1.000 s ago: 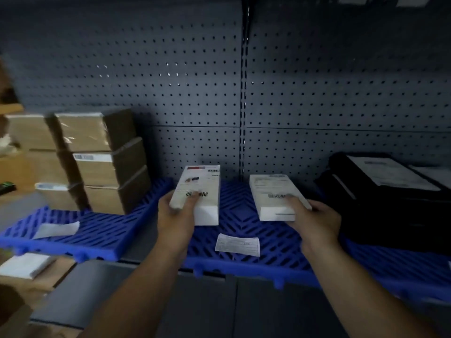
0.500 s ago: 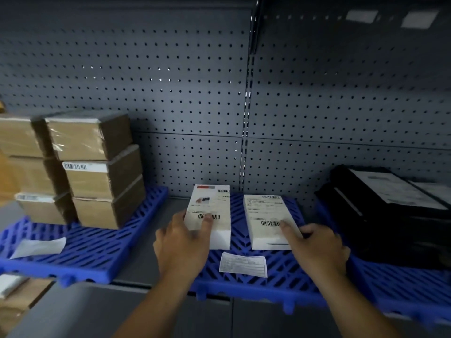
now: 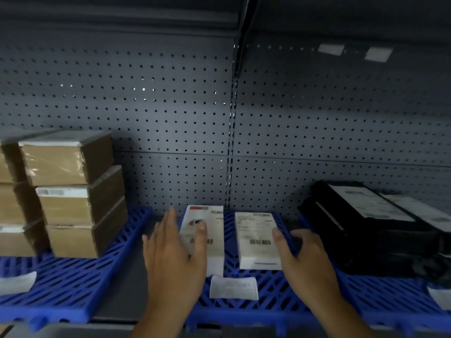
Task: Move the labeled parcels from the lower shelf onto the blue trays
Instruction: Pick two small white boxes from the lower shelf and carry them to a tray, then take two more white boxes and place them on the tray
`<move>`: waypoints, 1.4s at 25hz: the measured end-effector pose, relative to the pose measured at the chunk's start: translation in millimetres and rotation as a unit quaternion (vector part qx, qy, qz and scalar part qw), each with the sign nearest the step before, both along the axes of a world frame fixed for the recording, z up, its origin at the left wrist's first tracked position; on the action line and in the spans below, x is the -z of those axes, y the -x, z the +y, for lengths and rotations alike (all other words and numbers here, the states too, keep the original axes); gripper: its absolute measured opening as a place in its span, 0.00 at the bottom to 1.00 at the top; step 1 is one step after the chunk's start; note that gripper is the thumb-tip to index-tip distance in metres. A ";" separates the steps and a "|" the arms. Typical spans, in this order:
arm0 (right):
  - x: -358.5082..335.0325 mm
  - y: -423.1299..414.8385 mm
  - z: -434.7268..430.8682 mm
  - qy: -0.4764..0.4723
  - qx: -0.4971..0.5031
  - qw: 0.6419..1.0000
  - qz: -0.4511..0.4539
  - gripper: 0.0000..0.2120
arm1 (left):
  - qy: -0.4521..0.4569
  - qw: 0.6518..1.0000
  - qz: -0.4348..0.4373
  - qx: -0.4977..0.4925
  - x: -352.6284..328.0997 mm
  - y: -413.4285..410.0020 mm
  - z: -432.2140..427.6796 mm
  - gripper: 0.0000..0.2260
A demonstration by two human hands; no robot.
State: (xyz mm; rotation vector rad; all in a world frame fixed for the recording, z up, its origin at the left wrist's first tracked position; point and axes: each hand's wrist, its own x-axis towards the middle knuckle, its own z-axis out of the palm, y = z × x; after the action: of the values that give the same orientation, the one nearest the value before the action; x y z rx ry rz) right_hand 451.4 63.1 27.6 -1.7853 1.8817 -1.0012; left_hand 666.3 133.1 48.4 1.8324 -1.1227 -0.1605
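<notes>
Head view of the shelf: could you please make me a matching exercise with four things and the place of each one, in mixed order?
Things: 1 brown boxes; 2 black parcels; 3 paper slip; 4 red-banded white parcel.
Places: a far right; b under the thumb of the left hand; c stacked at far left; d flat near the middle tray's front edge.
Pairs: 1-c; 2-a; 3-d; 4-b.

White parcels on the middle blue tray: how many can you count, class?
2. The left white parcel lies on the middle blue tray by the left hand; the right white parcel lies beside it, by the right hand. None looks hidden.
</notes>
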 end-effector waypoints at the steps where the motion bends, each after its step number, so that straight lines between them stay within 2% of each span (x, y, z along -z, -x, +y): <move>1: -6.2 1.6 3.3 0.022 -0.022 1.000 0.007 0.38 | 0.042 0.999 -0.020 0.024 -7.2 7.0 -0.8 0.38; 4: -25.3 18.4 12.7 0.093 -0.058 0.991 0.075 0.33 | 0.122 0.985 -0.068 0.102 -21.0 43.2 -7.6 0.32; 8: -42.6 71.7 26.8 0.146 -0.038 0.983 0.107 0.30 | 0.124 0.957 -0.137 0.224 -28.7 108.9 -19.4 0.25; 12: -48.1 152.5 47.3 0.193 -0.002 0.974 0.114 0.22 | 0.127 0.931 -0.154 0.304 -32.3 192.2 -20.3 0.23; 18: -49.0 307.8 77.7 0.222 0.021 0.964 0.145 0.22 | 0.159 0.907 -0.149 0.361 -31.9 360.8 -10.9 0.23; 20: -44.3 376.3 88.7 0.215 0.060 0.963 0.149 0.20 | 0.152 0.896 -0.133 0.396 -26.2 428.7 -7.7 0.25; 26: -16.9 584.7 137.4 0.162 0.192 0.958 0.141 0.19 | 0.125 0.837 -0.110 0.522 8.4 641.3 -2.4 0.19; 29: -1.8 668.5 149.7 0.136 0.260 0.944 0.154 0.17 | 0.095 0.796 -0.109 0.589 33.4 736.6 -6.0 0.21; 33: 23.5 766.4 140.4 0.101 0.317 0.929 0.163 0.18 | 0.093 0.723 -0.142 0.670 69.9 847.9 -27.3 0.20; 35: 35.1 809.5 125.8 0.080 0.338 0.920 0.181 0.19 | 0.117 0.719 -0.151 0.668 86.7 894.5 -48.6 0.18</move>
State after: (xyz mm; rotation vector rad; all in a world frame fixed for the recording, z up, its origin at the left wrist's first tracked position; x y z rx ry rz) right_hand -358.1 189.0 -7.5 -1.4870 2.8382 -1.1148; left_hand -228.1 84.5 -38.3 0.4916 -2.3969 -0.5185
